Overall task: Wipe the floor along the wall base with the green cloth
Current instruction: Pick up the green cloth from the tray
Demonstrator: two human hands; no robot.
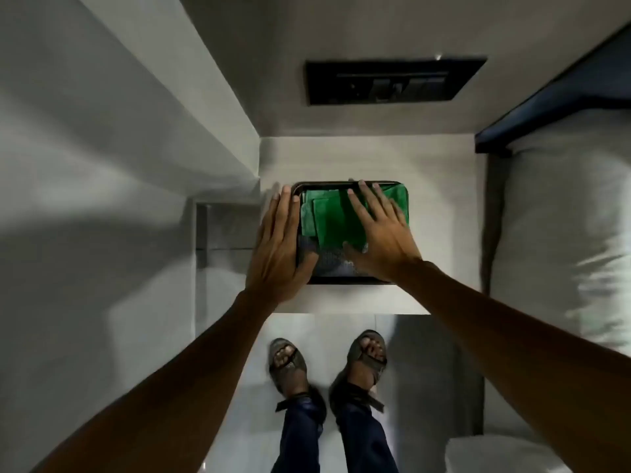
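A view straight down is given from a person's head. A dark tray [348, 280] is seen on a pale bedside surface [358, 298], with a folded green cloth [327, 216] lying inside it. The left hand [278, 250] is held flat and open, fingers together, over the tray's left rim. The right hand [379, 230] is spread open, resting on the cloth. 2 sandalled feet [327, 363] are seen on the floor [246, 404] below. A white bed [563, 233] lies at the right.
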